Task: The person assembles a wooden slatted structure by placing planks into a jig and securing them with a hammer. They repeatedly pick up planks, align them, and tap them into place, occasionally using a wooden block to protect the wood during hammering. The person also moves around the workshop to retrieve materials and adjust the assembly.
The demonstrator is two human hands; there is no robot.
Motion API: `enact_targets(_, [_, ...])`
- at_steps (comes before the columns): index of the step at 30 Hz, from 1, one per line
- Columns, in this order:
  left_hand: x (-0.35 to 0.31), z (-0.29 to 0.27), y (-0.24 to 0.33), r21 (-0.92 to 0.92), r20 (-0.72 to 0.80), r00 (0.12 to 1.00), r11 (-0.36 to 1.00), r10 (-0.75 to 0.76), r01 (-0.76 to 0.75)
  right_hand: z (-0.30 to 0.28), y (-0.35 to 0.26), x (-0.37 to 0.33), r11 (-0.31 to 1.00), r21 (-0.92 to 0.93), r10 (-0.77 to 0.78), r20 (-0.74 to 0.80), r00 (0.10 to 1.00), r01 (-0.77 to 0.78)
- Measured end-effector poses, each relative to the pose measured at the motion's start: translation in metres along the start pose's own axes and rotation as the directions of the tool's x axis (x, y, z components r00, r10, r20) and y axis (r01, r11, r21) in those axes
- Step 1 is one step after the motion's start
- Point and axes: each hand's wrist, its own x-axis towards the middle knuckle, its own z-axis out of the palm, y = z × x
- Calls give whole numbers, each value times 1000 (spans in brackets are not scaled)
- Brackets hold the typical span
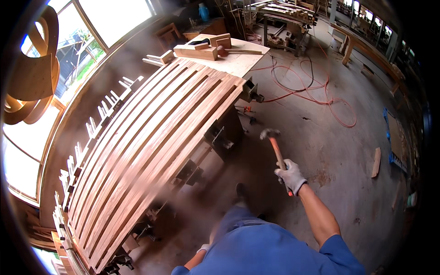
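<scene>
My right hand, in a whitish work glove, is closed round the handle of a hammer. The hammer has a dark metal head and orange on its handle, and it hangs over the floor to the right of the bench. Low beside my body is my left hand, also gloved; my shirt covers most of it, so its fingers are hidden. To the left lies a curved panel of long wooden slats with dark gaps between them. Dark metal clamps or brackets run along its near edge.
Wooden blocks and a wooden mallet rest on a board at the panel's far end. Upright wooden pieces line its far side. A red hose loops over the concrete floor. A wood offcut lies at right.
</scene>
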Motion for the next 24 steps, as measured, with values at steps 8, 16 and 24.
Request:
enact_targets(8, [57, -55, 105, -226, 48, 997, 972, -55, 65, 63, -112, 147, 976, -213, 104, 314, 944, -37])
enact_targets(16, [70, -138, 181, -431, 78, 995, 898, -62, 90, 133, -147, 297, 849, -503, 70, 406, 911, 159])
enact_targets(24, [110, -143, 249, -556, -45, 953, 800, -301, 226, 207, -175, 385, 880, -427, 79, 560, 825, 206])
